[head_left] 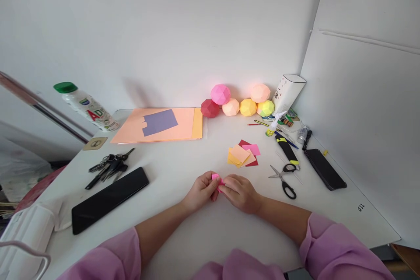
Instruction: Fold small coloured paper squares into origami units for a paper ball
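Note:
A small piece of pink paper (215,177) is pinched between my two hands, close to the front middle of the table. My left hand (201,191) is closed on its left side, thumb on top. From the right, my right hand (243,192) grips the same paper with bent fingers. The fingers cover much of the paper, so its full folded shape is hidden. Just beyond my hands lies a loose pile of coloured paper squares (240,154) in orange, peach, pink and red. Scissors (284,177) with black handles rest partly spread to the right.
Several faceted paper balls (220,95) stand against the back wall. Peach paper sheets (131,127) lie back left, near a white bottle (95,111). Keys (110,167) and a black phone (110,199) are left. A glue bottle (273,127), box cutter (286,148) and black case (324,169) are right.

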`<control>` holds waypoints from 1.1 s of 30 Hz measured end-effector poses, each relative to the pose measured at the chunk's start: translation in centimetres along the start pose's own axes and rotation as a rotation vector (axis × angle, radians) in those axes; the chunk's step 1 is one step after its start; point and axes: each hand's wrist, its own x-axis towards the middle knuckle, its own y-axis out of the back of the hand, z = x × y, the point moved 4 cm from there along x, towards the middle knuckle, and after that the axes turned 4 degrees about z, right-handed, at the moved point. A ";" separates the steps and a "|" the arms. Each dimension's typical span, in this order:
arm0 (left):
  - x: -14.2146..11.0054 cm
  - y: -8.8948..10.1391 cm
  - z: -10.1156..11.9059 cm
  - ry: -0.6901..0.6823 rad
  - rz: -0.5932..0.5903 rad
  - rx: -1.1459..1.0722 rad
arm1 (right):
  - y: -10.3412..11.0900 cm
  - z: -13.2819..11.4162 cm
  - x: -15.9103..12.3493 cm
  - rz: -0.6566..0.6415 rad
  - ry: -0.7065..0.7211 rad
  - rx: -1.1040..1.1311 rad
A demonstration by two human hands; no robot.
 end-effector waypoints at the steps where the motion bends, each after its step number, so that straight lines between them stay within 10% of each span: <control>1: 0.0 0.0 0.0 -0.001 0.000 -0.004 | -0.1 -0.1 -0.1 -0.005 0.011 -0.006; 33: -0.3 -0.1 -0.1 -0.108 0.035 0.271 | -0.1 1.1 0.2 -0.048 -0.159 0.265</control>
